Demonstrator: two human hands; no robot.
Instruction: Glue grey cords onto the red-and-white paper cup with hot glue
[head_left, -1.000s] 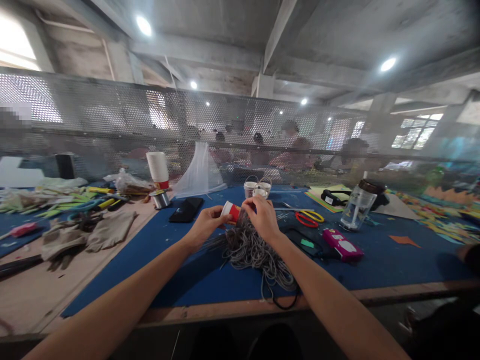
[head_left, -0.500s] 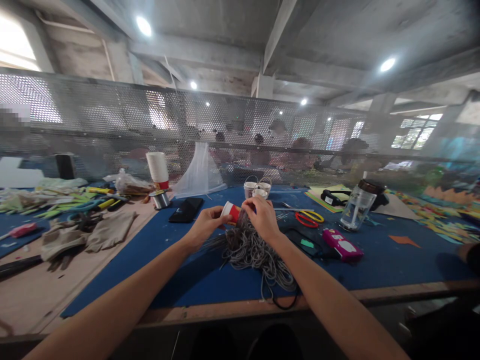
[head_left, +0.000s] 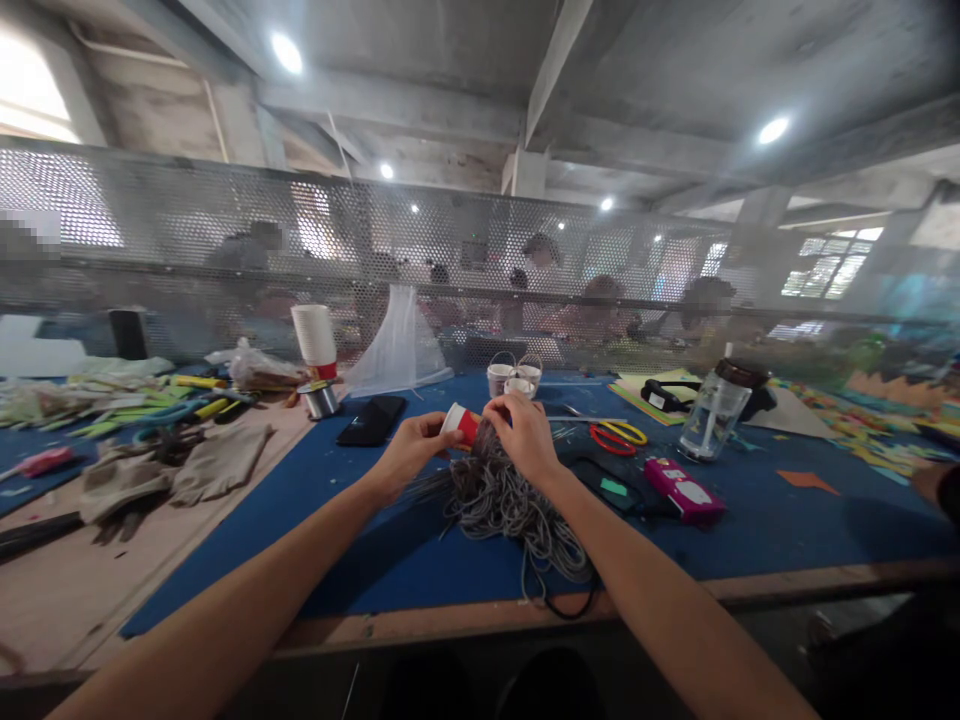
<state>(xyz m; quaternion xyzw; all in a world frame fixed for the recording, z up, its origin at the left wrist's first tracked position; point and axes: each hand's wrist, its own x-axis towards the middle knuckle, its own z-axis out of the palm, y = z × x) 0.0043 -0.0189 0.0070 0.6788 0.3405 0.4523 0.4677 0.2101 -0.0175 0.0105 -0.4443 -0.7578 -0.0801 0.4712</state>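
Observation:
My left hand (head_left: 411, 452) is closed round a red and white paper cup (head_left: 459, 424), tipped on its side with its white end toward the left. Beside the cup's right end, my right hand (head_left: 523, 430) is held in a pinch. Grey cord (head_left: 487, 450) runs up to its fingertips from a tangled heap of grey cord (head_left: 499, 505) on the blue mat, under both hands. Just what the fingertips grip is small, but the cord strands meet them. Behind my right hand stand three small white buckets (head_left: 501, 378) with wire handles.
On the left are a black phone (head_left: 372, 420), stacked paper cups (head_left: 315, 340) and work gloves (head_left: 221, 462). Scissors (head_left: 615, 437), a magenta box (head_left: 684, 490) and a clear bottle (head_left: 712, 412) stand at right. A perforated metal screen (head_left: 457, 230) runs behind the table. Another person's hand (head_left: 930, 482) shows at the right edge.
My hands, the cup and the cord stay almost where they were. Behind the screen, a person has come into sight at left, and a hand at the far right edge has shifted.

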